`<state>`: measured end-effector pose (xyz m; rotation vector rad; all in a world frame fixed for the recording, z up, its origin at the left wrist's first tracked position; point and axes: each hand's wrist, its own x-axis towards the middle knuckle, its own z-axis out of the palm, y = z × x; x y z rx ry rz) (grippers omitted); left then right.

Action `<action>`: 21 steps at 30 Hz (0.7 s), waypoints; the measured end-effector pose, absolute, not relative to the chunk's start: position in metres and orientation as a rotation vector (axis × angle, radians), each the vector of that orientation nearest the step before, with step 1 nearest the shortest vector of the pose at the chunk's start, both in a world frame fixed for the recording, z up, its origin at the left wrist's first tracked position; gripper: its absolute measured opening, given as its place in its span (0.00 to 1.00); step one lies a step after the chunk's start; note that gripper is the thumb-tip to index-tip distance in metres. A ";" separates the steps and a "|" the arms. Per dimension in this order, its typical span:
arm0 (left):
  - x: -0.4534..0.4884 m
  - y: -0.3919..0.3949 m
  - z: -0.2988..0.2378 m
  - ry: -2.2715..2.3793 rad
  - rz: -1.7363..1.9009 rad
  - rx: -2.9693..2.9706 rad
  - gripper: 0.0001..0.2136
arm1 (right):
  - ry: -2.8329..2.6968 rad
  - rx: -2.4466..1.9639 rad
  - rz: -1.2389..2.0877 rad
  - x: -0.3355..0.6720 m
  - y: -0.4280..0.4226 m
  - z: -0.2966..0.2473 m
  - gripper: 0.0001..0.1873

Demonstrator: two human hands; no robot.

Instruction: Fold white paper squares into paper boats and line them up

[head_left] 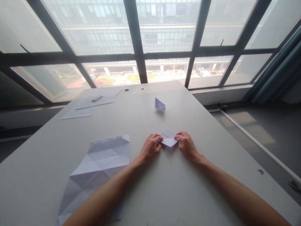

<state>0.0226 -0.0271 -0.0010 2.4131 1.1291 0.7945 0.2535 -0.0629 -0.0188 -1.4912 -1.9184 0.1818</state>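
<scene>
A small folded piece of white paper (169, 142) is held between my two hands over the middle of the table. My left hand (151, 146) pinches its left corner, and my right hand (187, 145) pinches the right corner. Creases run across the paper, with one flap pointing towards me. Beyond my hands a little folded paper shape (160, 105) stands on the table with a pointed tip. To the left, partly under my left forearm, lies a large creased sheet of paper (101, 169).
Several flat sheets of paper (81, 108) lie at the table's far left, with a small pale object (97, 98) on top. The white table (207, 194) reaches towards a window wall. A blue curtain (277, 72) hangs at the right, above a grey floor.
</scene>
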 end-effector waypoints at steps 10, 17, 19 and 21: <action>0.023 -0.027 0.000 1.150 0.853 2.357 0.23 | -1.909 -1.493 0.192 0.254 -0.063 -0.019 0.15; 0.023 -0.026 0.000 1.152 0.874 2.337 0.21 | -1.885 -1.489 0.215 0.254 -0.062 -0.018 0.16; 0.023 -0.026 -0.001 1.157 0.880 2.328 0.20 | -1.872 -1.489 0.225 0.254 -0.062 -0.017 0.16; 0.022 -0.026 -0.003 1.163 0.883 2.320 0.19 | -1.849 -1.494 0.244 0.254 -0.062 -0.016 0.16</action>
